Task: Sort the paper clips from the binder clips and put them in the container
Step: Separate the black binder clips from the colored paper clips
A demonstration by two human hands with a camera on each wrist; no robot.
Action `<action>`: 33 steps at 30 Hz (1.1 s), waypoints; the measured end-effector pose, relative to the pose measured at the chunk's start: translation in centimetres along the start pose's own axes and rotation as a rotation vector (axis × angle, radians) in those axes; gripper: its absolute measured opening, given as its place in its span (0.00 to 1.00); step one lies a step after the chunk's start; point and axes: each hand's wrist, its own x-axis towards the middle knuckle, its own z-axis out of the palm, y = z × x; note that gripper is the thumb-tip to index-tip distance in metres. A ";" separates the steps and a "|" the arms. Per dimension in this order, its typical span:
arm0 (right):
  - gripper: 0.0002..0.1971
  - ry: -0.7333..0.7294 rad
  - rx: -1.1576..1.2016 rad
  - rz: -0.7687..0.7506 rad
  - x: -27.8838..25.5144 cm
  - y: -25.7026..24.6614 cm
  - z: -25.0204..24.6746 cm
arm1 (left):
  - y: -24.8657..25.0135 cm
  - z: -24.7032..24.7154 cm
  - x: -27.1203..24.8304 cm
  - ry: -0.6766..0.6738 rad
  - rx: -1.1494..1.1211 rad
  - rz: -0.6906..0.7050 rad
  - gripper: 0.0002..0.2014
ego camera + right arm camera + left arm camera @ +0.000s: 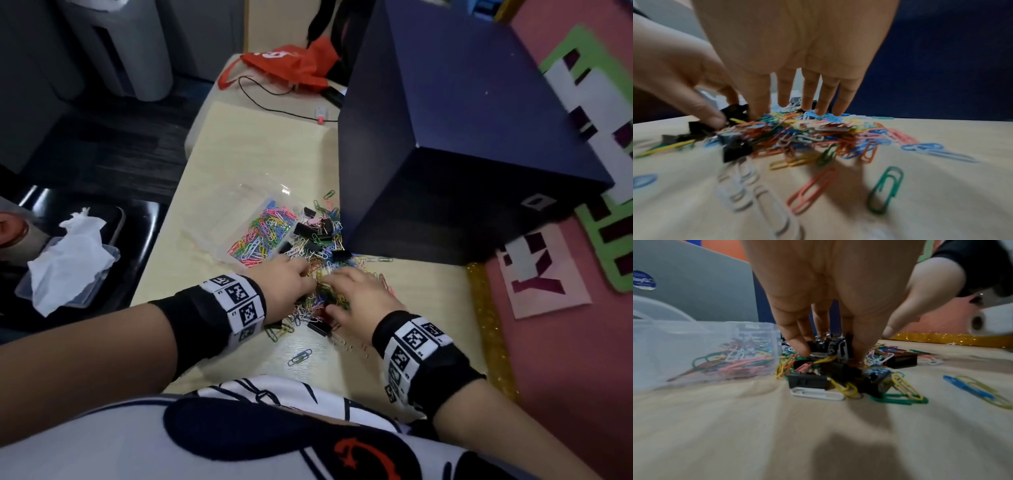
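A mixed pile of coloured paper clips (pixel 329 260) and black binder clips (pixel 305 229) lies on the beige table (pixel 239 144). Left of it stands a clear plastic container (pixel 236 202), (pixel 674 340) that holds coloured paper clips only. My left hand (pixel 301 274), (pixel 830 350) reaches down into the pile's left side, and its thumb and fingers pinch a black binder clip (pixel 838 345). My right hand (pixel 337 282), (pixel 807 105) hovers beside it with straight, spread fingers whose tips touch the paper clips (pixel 807 129). Another binder clip (pixel 318 325) lies near my right wrist.
A large dark blue box (pixel 462 137) stands right behind the pile. A red bag (pixel 291 65) and a black cable (pixel 274 102) lie at the table's far end. Stray clips (pixel 299 357) lie near the front edge. A tissue-filled tray (pixel 72 253) sits on a black seat at left.
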 end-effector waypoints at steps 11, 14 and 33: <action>0.18 0.086 -0.108 0.067 -1.4 1.6 0.4 | 0.3 -1.3 0.6 0.149 -0.169 -0.099 0.24; 0.17 0.071 -0.058 -0.041 -1.5 0.7 0.3 | 0.7 -1.7 1.1 0.197 -0.236 -0.147 0.24; 0.18 0.306 0.227 0.502 -2.2 6.2 -1.9 | 3.8 -1.5 3.7 0.024 -0.293 -0.015 0.09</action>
